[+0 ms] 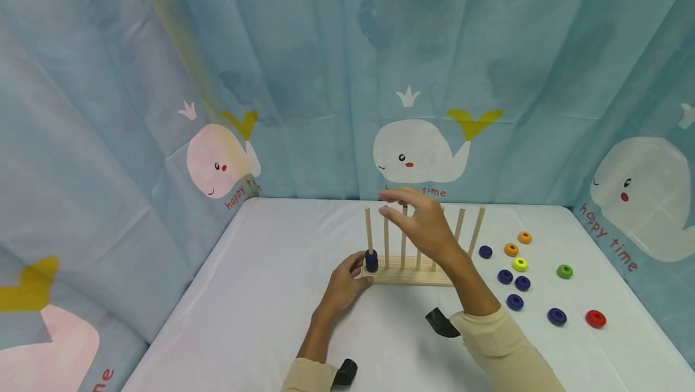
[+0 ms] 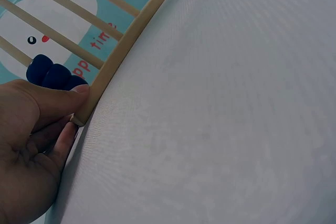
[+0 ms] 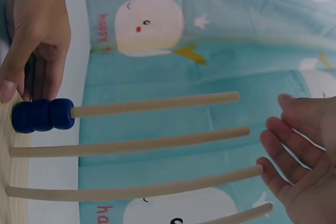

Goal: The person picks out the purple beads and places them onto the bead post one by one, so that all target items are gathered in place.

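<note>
A wooden peg stand [image 1: 409, 279] with several upright pegs stands on the white table. Three dark blue rings [image 3: 43, 115] are stacked at the bottom of its leftmost peg. My left hand [image 1: 343, 283] grips the left end of the base, with the thumb by the rings [image 2: 55, 73] and other fingers at the base's end and underside. Above the pegs, near their tops, is my right hand [image 1: 426, 226], its fingers spread in a loose curve with nothing between them. In the right wrist view, that hand [image 3: 310, 156] is beside the peg tips, apart from the ringed peg.
Loose rings lie right of the stand: several dark blue rings [image 1: 514, 302], two orange rings [image 1: 511, 249], a yellow ring [image 1: 519, 264], a green ring [image 1: 564, 271] and a red ring [image 1: 595, 319]. A blue whale-print curtain [image 1: 315, 108] hangs around the table.
</note>
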A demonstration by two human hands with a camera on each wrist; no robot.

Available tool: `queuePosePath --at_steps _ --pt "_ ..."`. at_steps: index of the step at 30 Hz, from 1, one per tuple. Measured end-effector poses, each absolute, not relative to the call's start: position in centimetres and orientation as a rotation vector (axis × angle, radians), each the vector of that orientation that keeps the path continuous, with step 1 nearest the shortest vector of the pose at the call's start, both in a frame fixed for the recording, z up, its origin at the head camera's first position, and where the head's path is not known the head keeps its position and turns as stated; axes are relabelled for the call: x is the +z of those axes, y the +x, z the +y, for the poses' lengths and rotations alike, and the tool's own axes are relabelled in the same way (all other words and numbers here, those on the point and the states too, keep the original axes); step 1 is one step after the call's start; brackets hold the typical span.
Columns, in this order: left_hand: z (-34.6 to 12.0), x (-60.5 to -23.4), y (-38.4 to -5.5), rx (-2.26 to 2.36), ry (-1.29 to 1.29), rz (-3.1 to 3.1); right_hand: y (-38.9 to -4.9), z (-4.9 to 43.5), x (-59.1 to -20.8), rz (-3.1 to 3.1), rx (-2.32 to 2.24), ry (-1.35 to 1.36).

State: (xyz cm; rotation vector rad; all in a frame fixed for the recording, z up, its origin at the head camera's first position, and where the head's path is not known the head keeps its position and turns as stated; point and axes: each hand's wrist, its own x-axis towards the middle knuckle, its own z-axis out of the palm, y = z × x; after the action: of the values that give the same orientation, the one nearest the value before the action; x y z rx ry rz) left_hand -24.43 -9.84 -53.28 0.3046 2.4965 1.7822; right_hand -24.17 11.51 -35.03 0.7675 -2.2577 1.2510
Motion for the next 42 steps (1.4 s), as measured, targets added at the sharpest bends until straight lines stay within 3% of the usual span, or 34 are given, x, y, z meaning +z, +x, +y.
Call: queuePosePath --at_steps 42 --pt "-9.8 -53.8 -24.8 1.791 0.310 2.507 -20.1 22.7 -39.0 -2.193 1.220 0.492"
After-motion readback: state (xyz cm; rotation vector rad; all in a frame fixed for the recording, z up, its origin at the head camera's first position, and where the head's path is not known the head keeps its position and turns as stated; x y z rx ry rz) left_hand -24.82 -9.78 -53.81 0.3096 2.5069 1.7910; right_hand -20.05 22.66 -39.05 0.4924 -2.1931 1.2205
